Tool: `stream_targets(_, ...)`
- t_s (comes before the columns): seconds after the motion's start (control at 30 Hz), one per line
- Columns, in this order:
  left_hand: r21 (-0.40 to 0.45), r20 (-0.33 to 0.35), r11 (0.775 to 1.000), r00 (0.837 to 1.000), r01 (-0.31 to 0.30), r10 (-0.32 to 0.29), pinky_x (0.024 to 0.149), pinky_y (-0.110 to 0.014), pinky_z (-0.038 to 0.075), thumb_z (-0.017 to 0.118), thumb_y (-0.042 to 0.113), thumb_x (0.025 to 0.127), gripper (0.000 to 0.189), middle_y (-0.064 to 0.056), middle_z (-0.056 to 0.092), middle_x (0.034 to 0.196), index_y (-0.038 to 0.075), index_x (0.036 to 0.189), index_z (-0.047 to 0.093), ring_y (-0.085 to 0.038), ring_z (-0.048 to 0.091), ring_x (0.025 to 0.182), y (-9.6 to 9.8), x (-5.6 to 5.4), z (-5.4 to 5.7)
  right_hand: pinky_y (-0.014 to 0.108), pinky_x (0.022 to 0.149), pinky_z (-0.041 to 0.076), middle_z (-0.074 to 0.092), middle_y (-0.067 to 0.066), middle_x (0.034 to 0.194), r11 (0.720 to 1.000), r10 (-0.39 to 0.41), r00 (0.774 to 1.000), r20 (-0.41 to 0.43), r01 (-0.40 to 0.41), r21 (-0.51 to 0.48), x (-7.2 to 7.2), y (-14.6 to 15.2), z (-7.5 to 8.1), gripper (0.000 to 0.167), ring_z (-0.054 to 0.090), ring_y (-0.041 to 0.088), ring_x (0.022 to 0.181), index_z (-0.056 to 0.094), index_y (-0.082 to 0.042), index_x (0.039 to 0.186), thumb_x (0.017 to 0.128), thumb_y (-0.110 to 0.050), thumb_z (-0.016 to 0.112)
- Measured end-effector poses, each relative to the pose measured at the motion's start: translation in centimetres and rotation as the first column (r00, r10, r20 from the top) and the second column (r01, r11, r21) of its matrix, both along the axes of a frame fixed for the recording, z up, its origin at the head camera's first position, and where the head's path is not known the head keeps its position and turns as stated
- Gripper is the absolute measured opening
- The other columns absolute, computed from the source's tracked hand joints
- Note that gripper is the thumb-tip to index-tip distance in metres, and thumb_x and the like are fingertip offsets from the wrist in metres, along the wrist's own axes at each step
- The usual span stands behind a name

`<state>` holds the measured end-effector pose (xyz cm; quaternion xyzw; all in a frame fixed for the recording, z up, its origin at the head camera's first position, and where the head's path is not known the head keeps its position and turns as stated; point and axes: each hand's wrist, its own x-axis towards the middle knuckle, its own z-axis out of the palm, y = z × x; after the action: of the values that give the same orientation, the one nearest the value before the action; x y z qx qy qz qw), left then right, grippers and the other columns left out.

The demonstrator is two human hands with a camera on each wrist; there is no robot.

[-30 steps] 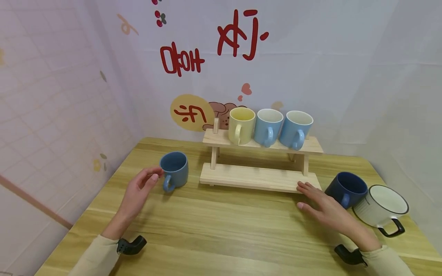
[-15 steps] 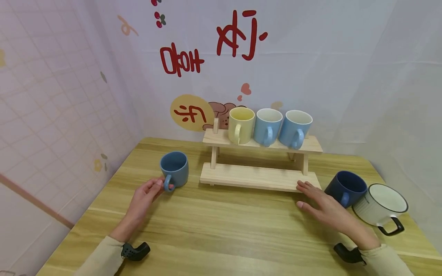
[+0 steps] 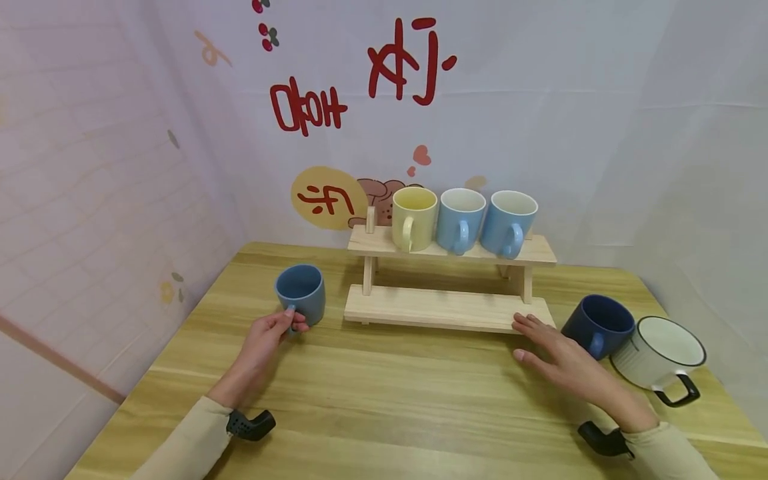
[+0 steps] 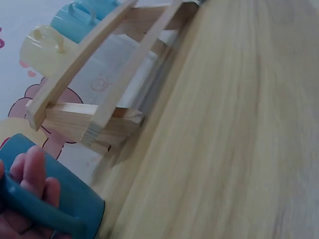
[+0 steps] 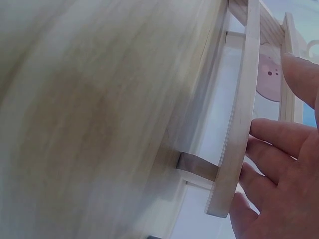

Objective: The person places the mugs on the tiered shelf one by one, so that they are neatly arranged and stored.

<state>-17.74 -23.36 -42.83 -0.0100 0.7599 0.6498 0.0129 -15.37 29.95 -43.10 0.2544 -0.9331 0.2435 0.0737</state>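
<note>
Wooden table [image 3: 390, 400], head view: left hand [image 3: 270, 331] is gripping the slate-blue mug [image 3: 312, 303] left of the two-tier rack [image 3: 444, 309]. Left wrist: fingers [image 4: 34, 172] are pinching its handle [image 4: 42, 210]; I'm judging this the grasp, lifting needing steadiness. Right wrist: right hand [image 5: 289, 186], fingers spread, is touching the rack.

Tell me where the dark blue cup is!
In the head view, the dark blue cup is on the table at the right, just beyond the right hand and beside the white cup.
</note>
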Motion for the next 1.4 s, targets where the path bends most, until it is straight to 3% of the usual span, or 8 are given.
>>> stream_targets(0.13, 0.061, 0.034, 0.996, 0.998, -0.062, 0.060, 0.097, -0.020, 0.044, 0.041, 0.025, 0.114, 0.041, -0.003, 0.069, 0.090, -0.011, 0.114, 0.062, -0.015, 0.065, 0.099, 0.1, 0.2, 0.3, 0.007, 0.113, 0.010, 0.049, 0.019, 0.156, 1.000, -0.006, 1.000, 0.000, 0.006, 0.001, 0.0, 0.0, -0.1, 0.053, 0.040, 0.050, 0.143, 0.058, -0.003, 0.146, 0.101, -0.029, 0.069)
stream_targets(0.27, 0.088, 0.050, 0.993, 0.996, -0.077, 0.073, 0.099, -0.020, 0.043, 0.043, 0.031, 0.113, 0.043, 0.000, 0.068, 0.090, -0.008, 0.115, 0.062, -0.012, 0.064, 0.101, 0.3, 0.6, 0.8, 0.006, 0.112, 0.009, 0.049, 0.018, 0.156, 1.000, -0.005, 1.000, -0.004, 0.005, -0.001, -0.1, 0.1, -0.2, 0.053, 0.041, 0.050, 0.143, 0.058, -0.003, 0.146, 0.101, -0.029, 0.069)
stream_targets(0.53, 0.106, -0.049, 0.993, 0.997, -0.056, 0.062, 0.098, -0.018, 0.047, 0.046, 0.027, 0.113, 0.042, 0.002, 0.070, 0.089, -0.011, 0.113, 0.063, -0.010, 0.065, 0.098, 1.5, 1.8, 2.4, 0.006, 0.112, 0.008, 0.050, 0.019, 0.155, 1.000, 0.007, 1.000, -0.020, -0.007, -0.001, -0.2, 0.2, 0.0, 0.052, 0.041, 0.050, 0.142, 0.058, -0.002, 0.145, 0.101, -0.028, 0.069)
stream_targets(0.73, 0.116, -0.110, 0.993, 0.994, -0.007, 0.020, 0.099, -0.018, 0.049, 0.048, 0.023, 0.112, 0.042, 0.000, 0.071, 0.088, -0.016, 0.110, 0.062, -0.012, 0.067, 0.096, 3.2, 2.4, 3.5, 0.010, 0.116, 0.012, 0.049, 0.018, 0.156, 1.000, -0.007, 1.000, 0.007, 0.007, 0.001, -0.2, 0.2, -0.1, 0.053, 0.040, 0.049, 0.143, 0.058, -0.004, 0.146, 0.102, -0.030, 0.069)
stream_targets(1.03, 0.112, -0.050, 0.987, 0.992, 0.118, -0.113, 0.104, -0.019, 0.046, 0.048, 0.022, 0.112, 0.039, -0.009, 0.072, 0.098, -0.013, 0.114, 0.065, -0.019, 0.065, 0.108, 5.6, 3.0, 4.5, 0.007, 0.113, 0.009, 0.049, 0.017, 0.156, 1.000, -0.007, 1.000, 0.002, 0.007, 0.005, -0.1, 0.1, -0.2, 0.053, 0.041, 0.049, 0.143, 0.058, -0.004, 0.146, 0.102, -0.031, 0.069)
stream_targets(1.17, 0.140, -0.017, 0.976, 0.986, 0.167, -0.166, 0.109, -0.026, 0.044, 0.050, 0.023, 0.111, 0.038, -0.012, 0.073, 0.101, -0.011, 0.114, 0.066, -0.021, 0.062, 0.114, 6.7, 3.0, 4.7, 0.009, 0.115, 0.011, 0.049, 0.017, 0.156, 1.000, -0.006, 1.000, 0.002, 0.006, 0.004, -0.1, 0.0, 0.0, 0.053, 0.040, 0.049, 0.143, 0.058, -0.004, 0.146, 0.102, -0.030, 0.069)
stream_targets(1.4, 0.174, -0.032, 0.957, 0.973, 0.232, -0.230, 0.115, -0.042, 0.035, 0.053, 0.026, 0.110, 0.038, -0.013, 0.075, 0.096, -0.009, 0.110, 0.068, -0.023, 0.060, 0.118, 8.6, 2.2, 4.7, 0.006, 0.112, 0.008, 0.048, 0.017, 0.157, 1.000, -0.007, 1.000, 0.016, 0.007, -0.001, -0.1, 0.0, 0.0, 0.053, 0.039, 0.049, 0.144, 0.058, -0.004, 0.147, 0.102, -0.030, 0.069)
